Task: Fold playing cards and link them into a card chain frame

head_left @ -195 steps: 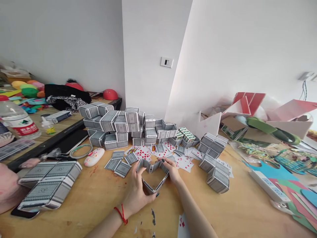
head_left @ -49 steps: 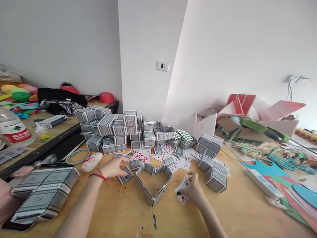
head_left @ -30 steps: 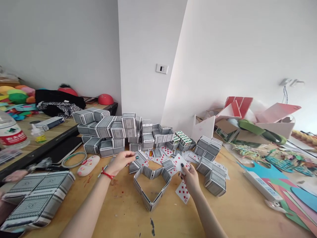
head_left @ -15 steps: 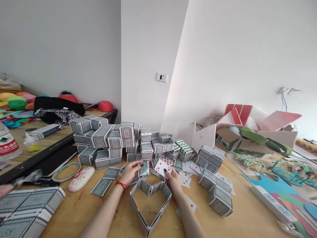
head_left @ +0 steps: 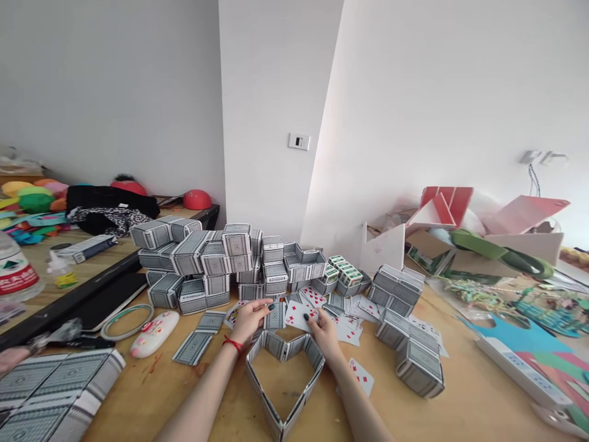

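My left hand (head_left: 250, 320), a red string at its wrist, pinches a patterned-back playing card (head_left: 275, 317) by its left side. My right hand (head_left: 324, 334) has a face-up diamond card (head_left: 294, 315) between thumb and fingers, close beside the first card. Below both hands stands a heart-shaped frame (head_left: 263, 393) built of folded cards, open at its top. Loose face-up cards (head_left: 350, 333) lie just beyond my right hand, and another diamond card (head_left: 361, 377) rests by my right forearm.
Stacked card blocks (head_left: 188, 255) rise along the back. More card blocks stand at right (head_left: 418, 368) and front left (head_left: 50, 393). A white mouse-shaped object (head_left: 155, 333), a coiled ring (head_left: 126, 322) and a bottle (head_left: 18, 270) are at left. A power strip (head_left: 524, 374) lies at right.
The card in my left hand has turned to show more of its patterned back. The diamond card in my right hand has tilted slightly. The whole view has shifted a little.
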The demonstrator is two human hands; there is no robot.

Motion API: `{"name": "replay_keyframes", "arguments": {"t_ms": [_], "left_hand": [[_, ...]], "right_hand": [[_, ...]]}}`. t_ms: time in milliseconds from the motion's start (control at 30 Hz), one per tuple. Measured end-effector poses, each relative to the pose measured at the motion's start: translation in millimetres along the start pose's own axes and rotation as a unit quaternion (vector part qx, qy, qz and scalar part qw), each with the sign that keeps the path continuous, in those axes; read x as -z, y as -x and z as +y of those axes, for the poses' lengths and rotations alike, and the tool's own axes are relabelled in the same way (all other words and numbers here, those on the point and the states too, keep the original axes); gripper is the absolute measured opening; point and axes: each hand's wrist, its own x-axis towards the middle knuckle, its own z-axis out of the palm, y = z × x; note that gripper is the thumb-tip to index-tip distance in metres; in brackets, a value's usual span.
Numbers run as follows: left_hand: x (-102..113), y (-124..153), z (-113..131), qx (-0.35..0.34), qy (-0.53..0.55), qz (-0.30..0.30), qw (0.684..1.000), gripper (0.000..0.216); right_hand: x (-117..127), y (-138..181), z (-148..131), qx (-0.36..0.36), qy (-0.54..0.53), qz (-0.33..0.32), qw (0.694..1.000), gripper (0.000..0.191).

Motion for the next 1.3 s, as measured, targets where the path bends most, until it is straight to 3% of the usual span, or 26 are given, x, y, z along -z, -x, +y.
{"name": "replay_keyframes", "arguments": {"t_ms": [133,300,533,700,800,1033,1300], "left_hand": [[1,-2,-2,0.003,0.010,-0.014,1.000,0.030],[1,-3,-1,0.000,0.007,-0.021,1.000,0.028],[-6,8,9,-0.018,-0.034,0.038,0.999,0.026],[-9,17,15,-0.033,-0.086,0.054,0.994,0.029],[-9,18,14,-0.051,-0.086,0.068,0.993,0.027],[-11,17,11,-0.054,-0.074,0.035,0.995,0.026],[-7,16,11,-0.048,-0.040,0.013,0.998,0.025]], "right_hand": [[-1,2,-4,-0.012,-0.037,-0.011,0.999,0.028],[-3,1,-7,0.002,-0.007,-0.017,1.000,0.031],[3,2,-1,-0.037,-0.077,0.060,0.995,0.036],[4,4,-3,-0.078,-0.151,-0.004,0.985,0.041],[2,3,-1,-0.080,-0.131,-0.008,0.988,0.042],[-1,4,-1,-0.035,-0.122,0.027,0.991,0.072],[-1,2,1,-0.033,-0.104,0.006,0.994,0.069]]}}
